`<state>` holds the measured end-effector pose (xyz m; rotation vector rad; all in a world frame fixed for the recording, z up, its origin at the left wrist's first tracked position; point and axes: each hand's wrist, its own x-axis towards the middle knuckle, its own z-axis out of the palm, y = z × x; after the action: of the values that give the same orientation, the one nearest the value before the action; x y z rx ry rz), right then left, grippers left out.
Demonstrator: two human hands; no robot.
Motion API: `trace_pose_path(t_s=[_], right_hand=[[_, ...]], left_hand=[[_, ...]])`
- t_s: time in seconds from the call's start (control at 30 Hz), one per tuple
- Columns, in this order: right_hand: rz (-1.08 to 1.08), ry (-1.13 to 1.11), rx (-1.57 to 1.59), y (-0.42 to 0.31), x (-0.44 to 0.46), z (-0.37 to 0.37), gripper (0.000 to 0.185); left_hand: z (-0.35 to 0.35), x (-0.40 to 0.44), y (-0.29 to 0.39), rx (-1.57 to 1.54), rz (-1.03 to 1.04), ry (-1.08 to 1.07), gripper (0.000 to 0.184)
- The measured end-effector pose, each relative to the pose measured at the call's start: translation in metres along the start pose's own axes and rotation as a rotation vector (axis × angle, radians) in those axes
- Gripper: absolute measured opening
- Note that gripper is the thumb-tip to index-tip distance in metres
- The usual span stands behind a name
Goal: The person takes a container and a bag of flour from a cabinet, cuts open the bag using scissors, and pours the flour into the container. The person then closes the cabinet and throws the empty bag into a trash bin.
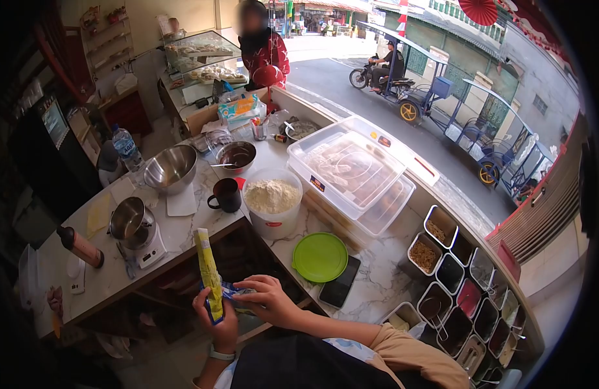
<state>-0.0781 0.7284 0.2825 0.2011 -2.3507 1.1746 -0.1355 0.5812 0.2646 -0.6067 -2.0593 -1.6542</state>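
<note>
My left hand [220,329] is closed around a long, narrow yellow packet [208,259], which stands nearly upright over the gap in front of the counter. Blue wrapping [232,290] shows around the packet's lower part. My right hand [273,301] reaches across, its fingers bent over that wrapping; the fingertips are partly hidden. Just beyond my hands are a white tub of flour [271,196], a black mug [225,196] and a green round lid [320,257]. A dark phone [340,282] lies beside the lid, close to my right forearm.
A metal bowl [132,222] rests on a kitchen scale [150,253]. Behind are a larger steel bowl [171,170] and a bowl of dark brown mixture [236,156]. Lidded plastic boxes [351,165] stand along the far edge; topping containers [424,254] fill the right side. A person [267,52] stands across the counter.
</note>
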Motion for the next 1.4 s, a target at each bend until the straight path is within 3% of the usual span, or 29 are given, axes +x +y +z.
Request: trace_pose_path(t_s=[0.73,0.83,0.93,1.03,1.4], right_hand=[[0.055,0.155,0.094,-0.003,-0.001,-0.004,0.014],[0.108,0.145,0.249,0.004,-0.004,-0.005,0.016],[0.405,0.178,0.508,0.026,-0.014,0.012,0.02],[0.552,0.345,0.678,0.046,-0.016,0.021,0.022],[0.911,0.003,0.839,0.072,-0.017,0.007,0.06]], left_hand=[[-0.028,0.028,-0.011,0.016,0.01,0.095,0.045],[-0.038,0.039,-0.012,0.061,0.042,0.138,0.046],[-0.051,0.051,-0.011,0.174,0.052,0.163,0.046],[-0.068,0.071,-0.011,-0.171,-0.073,0.068,0.048],[-0.079,0.129,0.048,-0.392,-0.097,-0.215,0.053]])
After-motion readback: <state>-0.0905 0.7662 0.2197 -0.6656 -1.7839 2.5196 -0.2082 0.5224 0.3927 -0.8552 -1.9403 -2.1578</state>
